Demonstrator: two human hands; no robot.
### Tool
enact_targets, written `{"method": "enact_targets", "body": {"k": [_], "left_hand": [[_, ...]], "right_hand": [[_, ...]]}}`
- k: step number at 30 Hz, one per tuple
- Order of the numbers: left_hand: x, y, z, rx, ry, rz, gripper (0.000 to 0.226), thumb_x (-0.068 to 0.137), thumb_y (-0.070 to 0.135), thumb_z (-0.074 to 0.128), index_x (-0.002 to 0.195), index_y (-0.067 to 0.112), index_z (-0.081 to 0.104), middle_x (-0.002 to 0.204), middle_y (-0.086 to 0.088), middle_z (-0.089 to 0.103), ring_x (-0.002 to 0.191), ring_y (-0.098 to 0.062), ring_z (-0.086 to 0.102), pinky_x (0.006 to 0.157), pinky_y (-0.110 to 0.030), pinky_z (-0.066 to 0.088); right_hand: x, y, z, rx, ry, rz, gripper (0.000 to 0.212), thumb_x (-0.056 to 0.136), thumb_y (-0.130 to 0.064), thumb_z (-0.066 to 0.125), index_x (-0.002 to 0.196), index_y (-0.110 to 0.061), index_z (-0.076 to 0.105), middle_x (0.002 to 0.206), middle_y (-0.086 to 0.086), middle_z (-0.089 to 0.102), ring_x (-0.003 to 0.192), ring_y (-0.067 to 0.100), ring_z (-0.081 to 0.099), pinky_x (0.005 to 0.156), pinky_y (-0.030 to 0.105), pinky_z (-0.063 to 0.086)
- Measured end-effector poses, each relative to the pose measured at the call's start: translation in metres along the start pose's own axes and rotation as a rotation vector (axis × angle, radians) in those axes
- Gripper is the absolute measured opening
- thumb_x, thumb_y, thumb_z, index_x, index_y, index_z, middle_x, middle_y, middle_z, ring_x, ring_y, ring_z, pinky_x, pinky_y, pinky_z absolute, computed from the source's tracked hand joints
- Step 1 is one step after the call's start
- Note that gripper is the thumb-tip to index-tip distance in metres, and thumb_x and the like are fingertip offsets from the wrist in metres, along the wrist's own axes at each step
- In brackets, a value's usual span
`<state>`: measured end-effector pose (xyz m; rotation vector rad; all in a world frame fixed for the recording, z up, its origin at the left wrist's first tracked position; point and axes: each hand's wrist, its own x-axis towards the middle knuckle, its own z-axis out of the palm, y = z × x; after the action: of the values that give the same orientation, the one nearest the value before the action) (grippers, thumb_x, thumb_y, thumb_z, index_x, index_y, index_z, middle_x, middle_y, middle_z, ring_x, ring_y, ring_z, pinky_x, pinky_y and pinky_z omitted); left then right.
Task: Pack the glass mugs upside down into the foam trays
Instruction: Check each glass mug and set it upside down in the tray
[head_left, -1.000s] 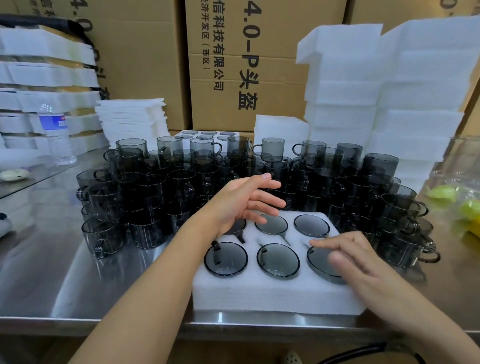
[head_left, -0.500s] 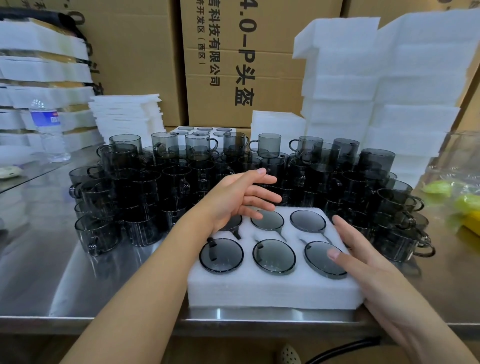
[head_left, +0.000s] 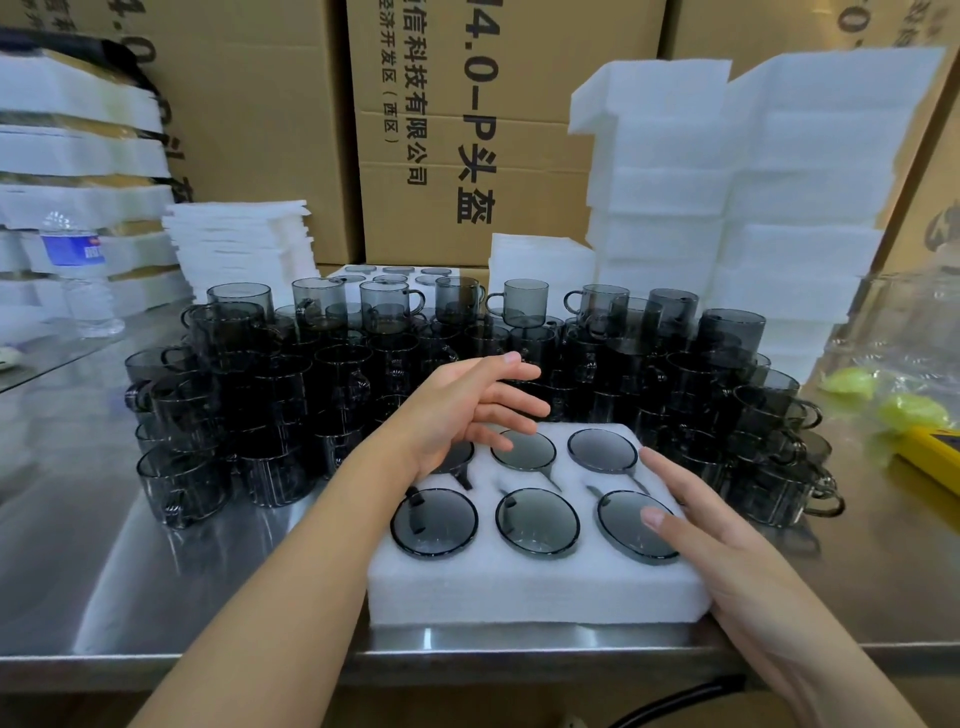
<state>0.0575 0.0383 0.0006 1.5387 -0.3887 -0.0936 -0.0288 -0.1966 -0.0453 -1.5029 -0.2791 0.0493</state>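
Head view, nearest first. Table (head_left: 104, 545): steel, its front edge closest. Tray (head_left: 535, 592): white foam, set at that edge, six pockets in two rows of three, all filled. Mugs (head_left: 536, 522): six, smoked glass, seated upside down in the tray, bases up, handles in the side slots. Right hand (head_left: 727, 551): lay along the tray's right side, fingers straight, thumb over the near-right mug's base, gripping nothing. Left hand (head_left: 462, 415): over the far-left pocket, fingers spread and relaxed, holding nothing; contact with the mug beneath could not be told. Loose mugs (head_left: 322, 384): many, upright, stacked and crowded just behind and beside the tray. Yellow item (head_left: 935, 457): far right, partly cut off. Bottle (head_left: 78, 275): clear, blue label, far left. Second tray (head_left: 384, 273): behind the loose mugs, also holding mugs. Foam sheets (head_left: 244, 244) and foam blocks (head_left: 753, 208): stacked at the rear. Cartons (head_left: 441, 104): brown, printed, forming the back wall.
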Motion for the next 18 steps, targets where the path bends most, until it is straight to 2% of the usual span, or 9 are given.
{"method": "enact_targets", "body": {"k": [3, 5, 6, 8, 9, 11, 13, 16, 18], "left_hand": [[0.000, 0.000, 0.000, 0.001, 0.001, 0.002, 0.044, 0.081, 0.051, 0.052, 0.109, 0.019, 0.065, 0.095, -0.009, 0.075, 0.075, -0.016, 0.071, 0.051, -0.021, 0.052], [-0.001, 0.000, 0.000, 0.002, 0.002, 0.002, 0.044, 0.082, 0.051, 0.051, 0.109, 0.019, 0.065, 0.095, -0.009, 0.075, 0.075, -0.016, 0.071, 0.051, -0.021, 0.052], [-0.001, 0.000, 0.000, 0.004, 0.002, 0.003, 0.044, 0.082, 0.051, 0.051, 0.110, 0.019, 0.065, 0.095, -0.009, 0.075, 0.075, -0.016, 0.071, 0.051, -0.021, 0.052], [-0.001, 0.001, 0.000, 0.008, 0.000, 0.004, 0.045, 0.082, 0.051, 0.051, 0.110, 0.019, 0.065, 0.095, -0.009, 0.075, 0.075, -0.016, 0.071, 0.051, -0.021, 0.052], [-0.001, 0.001, 0.001, 0.009, 0.000, 0.003, 0.045, 0.082, 0.051, 0.051, 0.110, 0.019, 0.065, 0.095, -0.009, 0.075, 0.075, -0.016, 0.071, 0.051, -0.021, 0.052], [-0.001, 0.001, 0.001, 0.009, -0.001, -0.002, 0.045, 0.081, 0.051, 0.052, 0.110, 0.019, 0.065, 0.095, -0.009, 0.075, 0.075, -0.016, 0.071, 0.051, -0.021, 0.052], [-0.001, 0.001, 0.000, 0.013, 0.001, -0.001, 0.044, 0.081, 0.051, 0.052, 0.109, 0.020, 0.065, 0.095, -0.009, 0.075, 0.075, -0.016, 0.071, 0.051, -0.020, 0.052], [0.000, 0.001, 0.000, 0.010, 0.004, -0.002, 0.043, 0.082, 0.051, 0.051, 0.109, 0.020, 0.066, 0.095, -0.009, 0.075, 0.076, -0.016, 0.071, 0.051, -0.021, 0.052], [0.000, 0.001, 0.000, 0.007, 0.007, -0.003, 0.043, 0.083, 0.051, 0.051, 0.109, 0.020, 0.066, 0.095, -0.010, 0.075, 0.076, -0.016, 0.071, 0.051, -0.021, 0.052]], "right_hand": [[-0.002, -0.001, 0.002, -0.033, 0.002, -0.011, 0.050, 0.070, -0.036, 0.065, 0.117, -0.052, 0.059, 0.125, -0.025, 0.059, 0.115, -0.001, 0.056, 0.093, 0.030, 0.044], [-0.001, 0.000, 0.003, -0.094, 0.026, -0.016, 0.045, 0.070, -0.039, 0.063, 0.113, -0.049, 0.063, 0.130, -0.025, 0.055, 0.124, -0.004, 0.047, 0.103, 0.032, 0.038], [-0.001, 0.001, 0.003, -0.128, 0.053, -0.014, 0.041, 0.069, -0.041, 0.063, 0.109, -0.046, 0.067, 0.132, -0.026, 0.052, 0.125, -0.010, 0.041, 0.106, 0.029, 0.032], [0.001, 0.001, 0.003, -0.179, 0.092, -0.007, 0.033, 0.066, -0.043, 0.063, 0.098, -0.043, 0.072, 0.130, -0.031, 0.046, 0.114, -0.029, 0.035, 0.098, 0.019, 0.029], [0.002, 0.000, 0.003, -0.204, 0.093, -0.001, 0.032, 0.064, -0.043, 0.065, 0.096, -0.043, 0.073, 0.129, -0.032, 0.044, 0.108, -0.032, 0.035, 0.093, 0.017, 0.031], [0.004, -0.006, 0.003, -0.290, 0.077, 0.005, 0.034, 0.059, -0.049, 0.068, 0.093, -0.044, 0.073, 0.128, -0.031, 0.043, 0.109, -0.029, 0.037, 0.089, 0.017, 0.033], [0.011, -0.016, 0.004, -0.397, 0.113, -0.023, 0.031, 0.058, -0.055, 0.067, 0.085, -0.041, 0.073, 0.127, -0.026, 0.045, 0.117, -0.015, 0.040, 0.094, 0.020, 0.031], [0.028, -0.031, 0.011, -0.592, 0.199, -0.139, 0.012, 0.077, -0.048, 0.062, 0.081, -0.039, 0.069, 0.126, -0.019, 0.046, 0.124, -0.004, 0.036, 0.096, 0.023, 0.025], [0.042, -0.039, 0.019, -0.737, 0.199, -0.196, 0.015, 0.085, -0.047, 0.053, 0.093, -0.039, 0.063, 0.134, -0.013, 0.041, 0.131, 0.001, 0.029, 0.100, 0.023, 0.021]]}}
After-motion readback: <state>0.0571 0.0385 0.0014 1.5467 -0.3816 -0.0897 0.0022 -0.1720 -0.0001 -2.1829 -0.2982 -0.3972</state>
